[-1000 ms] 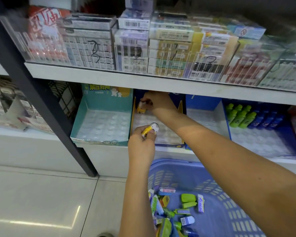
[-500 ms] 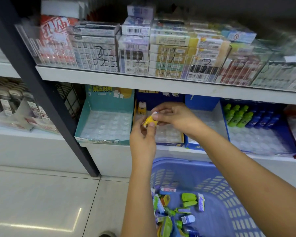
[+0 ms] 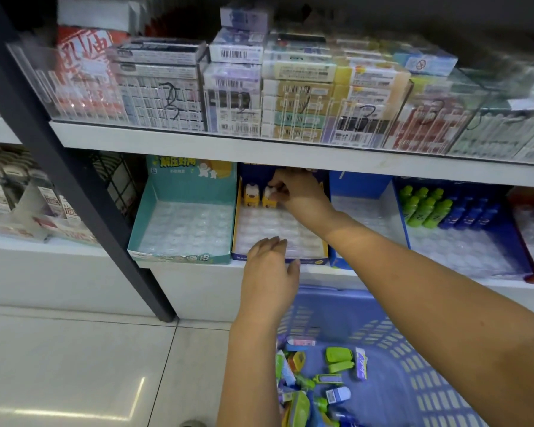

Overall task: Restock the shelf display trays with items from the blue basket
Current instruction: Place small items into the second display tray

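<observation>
A yellow-edged display tray (image 3: 278, 235) sits on the lower shelf. One yellow-and-white item (image 3: 251, 195) stands at its back left corner. My right hand (image 3: 299, 195) reaches to the back of the tray, fingers closed on a second yellow-and-white item (image 3: 269, 197) beside the first. My left hand (image 3: 270, 272) hovers at the tray's front edge, fingers apart and holding nothing. The blue basket (image 3: 413, 365) stands on the floor below, with several small colourful items (image 3: 321, 380) in it.
A teal tray (image 3: 182, 232) with a bare blister insert sits to the left. To the right stand a blue tray (image 3: 370, 211) and a tray of green and blue bottles (image 3: 438, 208). The shelf above (image 3: 259, 149) overhangs closely. A black post (image 3: 74, 180) slants at left.
My right hand took the yellow item from my left hand and carried it to the back of the tray beside the first one. My left hand dropped to the tray's front edge.
</observation>
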A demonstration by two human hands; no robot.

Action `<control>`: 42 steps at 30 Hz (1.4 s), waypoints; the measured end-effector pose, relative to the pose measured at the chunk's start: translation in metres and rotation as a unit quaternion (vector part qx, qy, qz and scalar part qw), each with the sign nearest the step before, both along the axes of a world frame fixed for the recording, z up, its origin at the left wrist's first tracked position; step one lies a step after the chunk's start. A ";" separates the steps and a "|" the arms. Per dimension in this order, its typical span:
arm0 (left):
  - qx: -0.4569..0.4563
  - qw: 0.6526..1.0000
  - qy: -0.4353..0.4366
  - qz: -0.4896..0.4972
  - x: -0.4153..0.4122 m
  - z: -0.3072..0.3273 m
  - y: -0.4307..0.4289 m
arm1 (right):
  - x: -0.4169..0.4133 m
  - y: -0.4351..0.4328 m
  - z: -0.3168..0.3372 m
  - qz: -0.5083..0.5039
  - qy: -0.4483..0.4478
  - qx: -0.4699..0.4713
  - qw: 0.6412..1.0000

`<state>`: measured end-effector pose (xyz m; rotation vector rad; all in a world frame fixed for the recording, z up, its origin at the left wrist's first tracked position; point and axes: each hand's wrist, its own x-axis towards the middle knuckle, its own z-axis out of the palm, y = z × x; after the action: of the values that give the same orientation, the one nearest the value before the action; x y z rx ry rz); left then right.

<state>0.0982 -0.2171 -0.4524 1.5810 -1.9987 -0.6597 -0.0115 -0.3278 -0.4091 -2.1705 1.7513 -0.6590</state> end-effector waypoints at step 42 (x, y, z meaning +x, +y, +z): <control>0.350 0.932 -0.081 -0.046 -0.086 -0.184 0.096 | -0.126 0.205 -0.245 -0.134 -0.021 0.389 0.911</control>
<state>0.0118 -0.1213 -0.6364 1.9835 -2.0857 -1.4451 -0.1370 -0.1231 -0.6541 -1.3779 1.8675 -0.0157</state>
